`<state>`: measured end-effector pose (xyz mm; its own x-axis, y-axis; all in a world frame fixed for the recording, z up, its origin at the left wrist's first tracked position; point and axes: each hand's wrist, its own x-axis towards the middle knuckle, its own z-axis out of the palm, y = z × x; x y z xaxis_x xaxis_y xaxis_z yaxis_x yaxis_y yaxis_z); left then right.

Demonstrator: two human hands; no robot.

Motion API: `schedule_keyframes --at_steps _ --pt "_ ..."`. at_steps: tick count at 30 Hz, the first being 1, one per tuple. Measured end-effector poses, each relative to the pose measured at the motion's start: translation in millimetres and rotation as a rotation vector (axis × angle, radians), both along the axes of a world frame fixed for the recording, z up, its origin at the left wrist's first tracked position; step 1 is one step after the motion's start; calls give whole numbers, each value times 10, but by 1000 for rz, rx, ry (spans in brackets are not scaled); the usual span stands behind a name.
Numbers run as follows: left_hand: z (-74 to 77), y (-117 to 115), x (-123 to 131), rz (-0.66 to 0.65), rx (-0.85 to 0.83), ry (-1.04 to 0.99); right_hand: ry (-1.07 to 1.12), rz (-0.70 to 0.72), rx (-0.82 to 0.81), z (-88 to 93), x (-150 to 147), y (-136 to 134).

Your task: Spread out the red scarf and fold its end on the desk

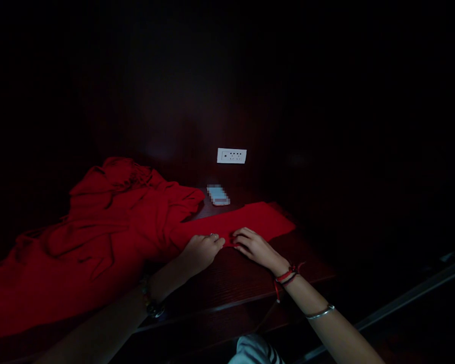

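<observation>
A long red fringed scarf [136, 217] lies across the dark wooden surface. Its left part is a loose, rumpled heap, with fringe showing near the top and at the left edge. To the right it narrows into a flat strip, which looks folded. My left hand [202, 251] is closed on the strip's near edge, its fingers curled. Close beside it, my right hand [255, 248] has bent fingers at the same edge, pinching the cloth. The fingertips of both hands are partly hidden.
A phone-like device [218, 195] with a blurred-out screen lies behind the strip. On the dark wall above it is a white power socket [231, 155]. The wooden surface [227, 283] ends in a front edge near me. Much of the surroundings is too dark to make out.
</observation>
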<state>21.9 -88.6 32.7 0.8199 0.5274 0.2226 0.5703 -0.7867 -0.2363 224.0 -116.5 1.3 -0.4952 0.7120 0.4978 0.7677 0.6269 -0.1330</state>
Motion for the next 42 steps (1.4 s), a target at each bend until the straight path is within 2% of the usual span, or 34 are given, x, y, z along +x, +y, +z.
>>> schedule_keyframes --at_steps 5,10,17,22,29,35,42 --pt "51 -32 22 54 -34 58 -51 -44 9 25 -34 -15" --pt "89 -79 -8 52 -79 20 -19 -22 6 -17 -7 7" --pt "16 -62 -5 49 -112 -20 -5 -13 -18 -33 0 24" --pt "-50 -57 36 -10 -110 -71 -16 -38 -20 -37 -1 31" --pt "0 -49 28 75 -111 -44 -53 -71 -18 -14 -12 31" --pt "34 -59 13 61 -90 -45 -76 -61 30 39 -87 -18" --pt "11 -48 3 38 -84 -9 -139 -64 61 1 -63 2"
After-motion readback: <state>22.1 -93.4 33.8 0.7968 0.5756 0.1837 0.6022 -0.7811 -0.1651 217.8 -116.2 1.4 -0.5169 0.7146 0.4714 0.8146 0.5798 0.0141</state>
